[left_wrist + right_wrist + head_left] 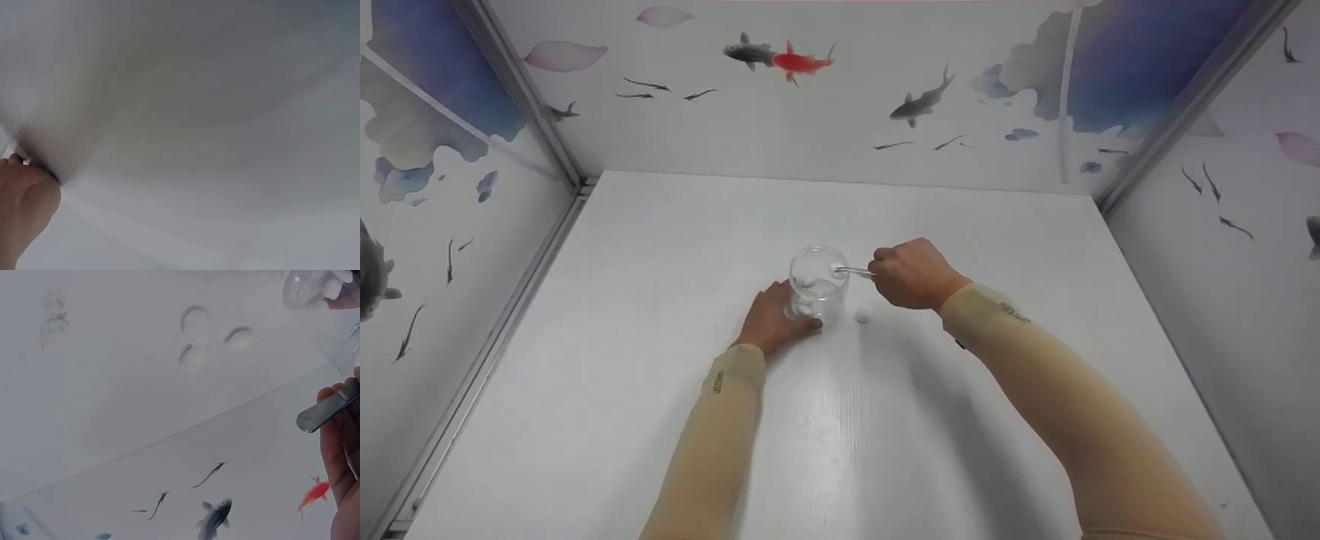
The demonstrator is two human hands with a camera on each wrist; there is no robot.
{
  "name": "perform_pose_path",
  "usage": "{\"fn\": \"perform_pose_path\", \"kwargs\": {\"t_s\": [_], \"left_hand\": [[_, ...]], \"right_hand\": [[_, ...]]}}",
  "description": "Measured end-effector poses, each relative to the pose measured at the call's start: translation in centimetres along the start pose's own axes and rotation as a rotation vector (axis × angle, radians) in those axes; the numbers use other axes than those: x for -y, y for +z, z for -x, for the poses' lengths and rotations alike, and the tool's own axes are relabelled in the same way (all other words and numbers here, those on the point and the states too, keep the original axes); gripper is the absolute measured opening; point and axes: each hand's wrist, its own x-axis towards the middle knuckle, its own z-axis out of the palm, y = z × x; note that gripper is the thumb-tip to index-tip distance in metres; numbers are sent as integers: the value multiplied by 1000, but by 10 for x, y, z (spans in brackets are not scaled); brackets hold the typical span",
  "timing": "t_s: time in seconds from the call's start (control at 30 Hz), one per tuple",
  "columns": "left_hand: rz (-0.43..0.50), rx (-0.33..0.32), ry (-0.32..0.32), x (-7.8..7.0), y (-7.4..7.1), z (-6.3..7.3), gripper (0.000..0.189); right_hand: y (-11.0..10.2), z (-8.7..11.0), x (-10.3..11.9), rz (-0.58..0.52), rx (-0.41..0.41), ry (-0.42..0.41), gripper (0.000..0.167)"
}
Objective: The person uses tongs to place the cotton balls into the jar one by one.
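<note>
A clear, round jar [819,292] stands mid-table with white balls [332,288] inside it. My left hand [776,319] grips it from the left side, thumb at the front near the base. In my right hand [915,274] are metal tweezers [858,271], pinched by the fingers and pointing left. A white ball [838,268] shows at their tips, overlapping the right side of the jar's rim in the head view. The right wrist view shows the broad end of the tweezers [320,415] projecting past the fingers. Only part of the left hand [28,197] enters the left wrist view.
One white round piece [862,317] lies on the white table [960,420] just right of the jar. The right wrist view has pale round pieces [239,340] on the tabletop. Printed panels [840,135] with fish wall in the back and both sides.
</note>
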Motion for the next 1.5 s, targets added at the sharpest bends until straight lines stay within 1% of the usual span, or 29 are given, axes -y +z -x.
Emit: {"fn": "perform_pose_path", "kwargs": {"t_s": [0.07,0.37,0.5,0.7,0.83,0.9,1.03,1.17,1.33,1.5], "left_hand": [[1,4,-2,1,1,0,100],[1,-10,32,3,2,-2,101],[-5,-2,25,3,2,-2,103],[-9,0,4,1,2,-1,102],[-9,1,0,-1,0,0,101],[-14,5,-2,-1,0,0,101],[-16,18,-19,-1,-1,1,102],[-17,33,-43,-1,0,2,103],[-26,28,-36,0,0,1,103],[-7,20,-42,0,1,0,102]], "right_hand": [[0,1,0,3,-1,-3,13],[2,5,-2,14,-16,-9,12],[2,10,-6,16,-33,-9,11],[3,24,-16,-36,-66,20,10],[7,37,-23,-88,-105,48,9],[10,44,-26,-112,-112,60,8],[21,58,-27,-147,-71,84,7],[34,67,-24,-168,-18,95,6],[45,70,-16,-191,11,91,5],[50,69,-10,-205,54,97,5]]}}
